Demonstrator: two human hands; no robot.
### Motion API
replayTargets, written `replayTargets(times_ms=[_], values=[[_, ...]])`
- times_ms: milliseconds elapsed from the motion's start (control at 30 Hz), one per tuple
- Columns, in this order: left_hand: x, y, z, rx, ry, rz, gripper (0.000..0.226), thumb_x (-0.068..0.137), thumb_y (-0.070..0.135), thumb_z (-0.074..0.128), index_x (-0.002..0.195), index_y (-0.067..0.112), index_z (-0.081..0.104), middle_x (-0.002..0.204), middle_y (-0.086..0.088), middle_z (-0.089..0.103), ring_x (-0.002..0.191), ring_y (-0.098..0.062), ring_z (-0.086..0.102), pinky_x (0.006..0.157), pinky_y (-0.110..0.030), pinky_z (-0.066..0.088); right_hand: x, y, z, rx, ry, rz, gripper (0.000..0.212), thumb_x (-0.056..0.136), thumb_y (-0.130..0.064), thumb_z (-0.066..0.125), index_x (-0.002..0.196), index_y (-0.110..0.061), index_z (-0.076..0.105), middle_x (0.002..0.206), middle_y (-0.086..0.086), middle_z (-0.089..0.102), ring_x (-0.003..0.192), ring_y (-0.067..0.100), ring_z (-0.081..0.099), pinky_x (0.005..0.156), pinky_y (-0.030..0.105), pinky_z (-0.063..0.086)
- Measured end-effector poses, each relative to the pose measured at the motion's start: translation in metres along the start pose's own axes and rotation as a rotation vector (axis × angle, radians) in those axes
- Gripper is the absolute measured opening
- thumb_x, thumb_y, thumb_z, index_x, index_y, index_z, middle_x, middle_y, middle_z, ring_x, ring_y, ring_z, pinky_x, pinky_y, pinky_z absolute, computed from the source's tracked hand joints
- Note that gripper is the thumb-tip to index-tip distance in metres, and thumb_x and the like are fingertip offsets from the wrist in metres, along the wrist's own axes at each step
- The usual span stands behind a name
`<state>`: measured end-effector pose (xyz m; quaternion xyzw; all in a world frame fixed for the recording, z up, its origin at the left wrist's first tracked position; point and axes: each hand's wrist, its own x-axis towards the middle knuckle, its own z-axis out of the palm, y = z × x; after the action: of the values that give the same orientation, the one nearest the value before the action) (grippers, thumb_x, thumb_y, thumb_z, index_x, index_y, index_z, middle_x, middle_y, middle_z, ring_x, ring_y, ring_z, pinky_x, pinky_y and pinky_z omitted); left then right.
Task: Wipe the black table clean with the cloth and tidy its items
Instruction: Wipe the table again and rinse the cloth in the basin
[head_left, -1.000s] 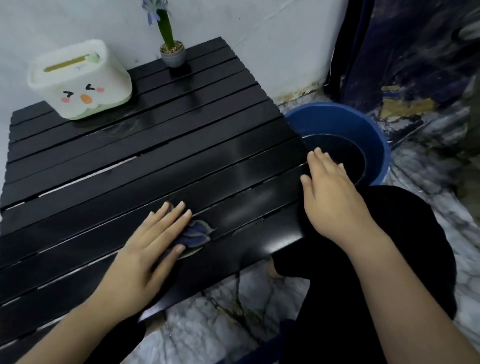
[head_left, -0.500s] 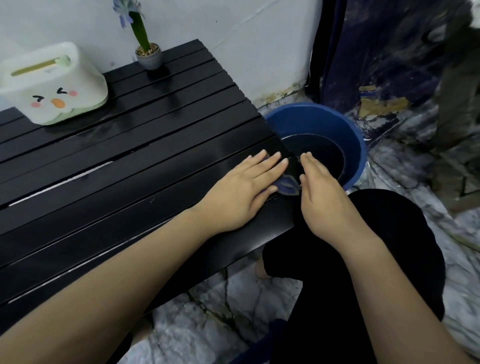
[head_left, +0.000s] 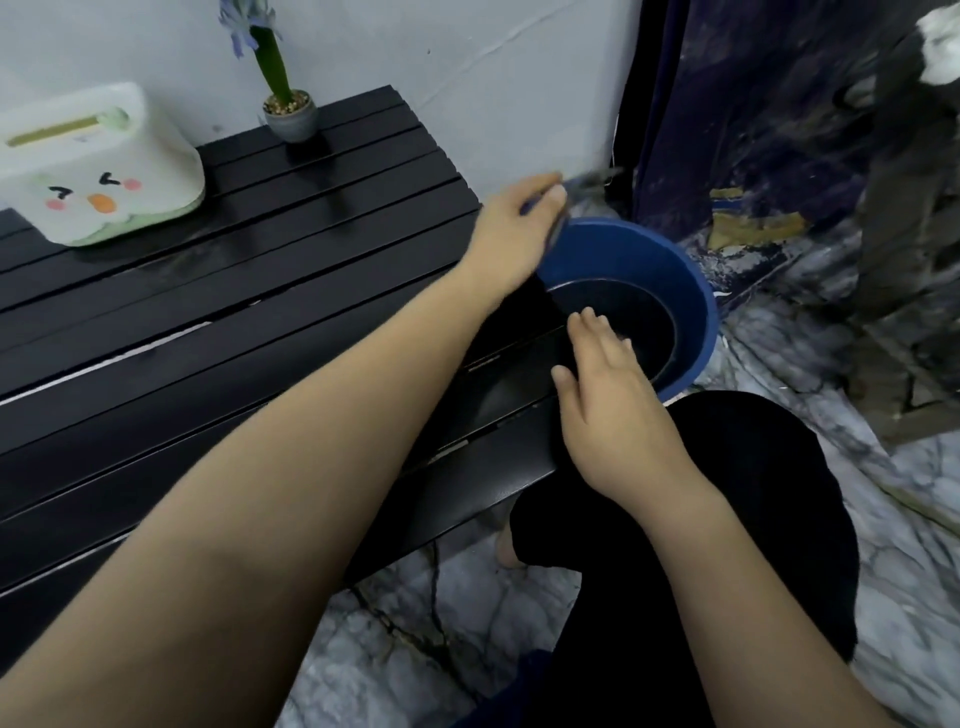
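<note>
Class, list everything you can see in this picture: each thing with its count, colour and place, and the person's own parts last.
table: one, black slats, left half of view
tissue box: one, white with a cartoon face, far left of table
plant pot: one, grey with a green shoot, table's far edge by the wall
bucket: one, blue, on the floor at the table's right end
cloth: one, bluish, blurred, at the left hand's fingertips over the bucket
floor: grey marbled
left hand: holds the cloth
right hand: flat at the table's right edge
</note>
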<state>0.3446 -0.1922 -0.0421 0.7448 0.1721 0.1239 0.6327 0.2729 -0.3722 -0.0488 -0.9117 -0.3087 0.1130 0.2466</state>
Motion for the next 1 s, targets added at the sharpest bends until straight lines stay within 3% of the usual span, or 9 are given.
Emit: replayTargets(times_ms=[67, 200, 333, 400, 500, 600, 767, 867, 1000], values=[[-0.007, 0.013, -0.029, -0.308, 0.076, -0.125, 0.034, 0.091, 0.025, 0.058, 0.112, 0.001, 0.069, 0.104, -0.017, 0.070, 0.097, -0.032, 0.068, 0.098, -0.038, 0.053, 0.002, -0.009, 0.005, -0.048, -0.020, -0.066, 0.055, 0.106, -0.025, 0.035, 0.157, -0.007, 0.021, 0.165, 0.011, 0.017, 0.154, 0.021, 0.009, 0.125, 0.035, 0.002], [-0.064, 0.029, -0.102, -0.719, 0.032, -0.247, 0.047, 0.101, 0.039, 0.046, 0.131, 0.005, 0.058, 0.109, -0.014, 0.065, 0.086, -0.023, 0.069, 0.076, -0.027, 0.057, 0.003, -0.033, 0.018, -0.104, -0.101, -0.207, 0.057, 0.106, -0.031, 0.035, 0.157, -0.009, 0.020, 0.166, 0.010, 0.014, 0.154, 0.021, 0.006, 0.125, 0.037, 0.001], [-0.147, 0.022, -0.174, -0.851, 0.093, -0.289, 0.052, 0.095, 0.042, 0.053, 0.134, 0.007, 0.058, 0.121, -0.017, 0.059, 0.105, -0.028, 0.060, 0.097, -0.035, 0.051, 0.003, -0.067, 0.037, -0.156, -0.163, -0.364, 0.059, 0.106, -0.035, 0.033, 0.158, -0.009, 0.019, 0.166, 0.009, 0.013, 0.154, 0.021, 0.006, 0.126, 0.037, 0.004], [-0.188, 0.011, -0.205, -0.748, 0.182, -0.260, 0.040, 0.093, 0.029, 0.056, 0.127, 0.008, 0.057, 0.118, -0.019, 0.054, 0.105, -0.029, 0.056, 0.094, -0.034, 0.048, 0.000, -0.090, 0.049, -0.181, -0.186, -0.455, 0.059, 0.106, -0.037, 0.034, 0.157, -0.009, 0.022, 0.166, 0.010, 0.015, 0.154, 0.023, 0.008, 0.126, 0.038, 0.006], [-0.248, -0.002, -0.243, -0.394, 0.491, -0.278, 0.043, 0.079, 0.014, 0.064, 0.121, 0.006, 0.062, 0.106, -0.012, 0.064, 0.084, -0.018, 0.064, 0.076, -0.025, 0.050, -0.006, -0.125, 0.069, -0.193, -0.236, -0.562, 0.059, 0.106, -0.039, 0.034, 0.157, -0.010, 0.023, 0.166, 0.010, 0.016, 0.154, 0.024, 0.009, 0.125, 0.037, 0.006], [-0.302, -0.016, -0.270, 0.164, 0.780, -0.231, 0.049, 0.071, 0.019, 0.070, 0.119, 0.021, 0.063, 0.110, 0.007, 0.069, 0.101, -0.007, 0.064, 0.093, -0.023, 0.047, -0.013, -0.152, 0.090, -0.201, -0.293, -0.628, 0.061, 0.106, -0.042, 0.033, 0.157, -0.011, 0.022, 0.166, 0.010, 0.014, 0.154, 0.024, 0.009, 0.126, 0.038, 0.007], [-0.357, -0.046, -0.259, 0.614, 0.481, -0.117, 0.052, 0.086, 0.029, 0.068, 0.134, 0.025, 0.048, 0.131, 0.011, 0.059, 0.124, -0.006, 0.055, 0.106, -0.029, 0.043, -0.029, -0.178, 0.115, -0.238, -0.347, -0.653, 0.060, 0.105, -0.044, 0.034, 0.157, -0.013, 0.025, 0.165, 0.010, 0.017, 0.154, 0.029, 0.007, 0.125, 0.042, 0.008], [-0.367, -0.057, -0.253, 0.578, 0.436, -0.137, 0.049, 0.091, 0.046, 0.061, 0.135, 0.027, 0.052, 0.138, 0.011, 0.057, 0.132, -0.003, 0.049, 0.111, -0.029, 0.038, -0.033, -0.180, 0.119, -0.256, -0.327, -0.633, 0.058, 0.105, -0.043, 0.037, 0.154, -0.013, 0.033, 0.164, 0.012, 0.023, 0.153, 0.033, 0.011, 0.124, 0.046, 0.012], [-0.367, -0.053, -0.288, 0.460, 0.929, -0.204, 0.021, 0.099, 0.026, 0.054, 0.116, 0.019, 0.064, 0.100, 0.013, 0.067, 0.091, 0.002, 0.062, 0.087, -0.025, 0.049, -0.032, -0.179, 0.120, -0.277, -0.320, -0.631, 0.058, 0.104, -0.043, 0.037, 0.153, -0.014, 0.034, 0.163, 0.012, 0.024, 0.153, 0.033, 0.013, 0.124, 0.044, 0.012]])
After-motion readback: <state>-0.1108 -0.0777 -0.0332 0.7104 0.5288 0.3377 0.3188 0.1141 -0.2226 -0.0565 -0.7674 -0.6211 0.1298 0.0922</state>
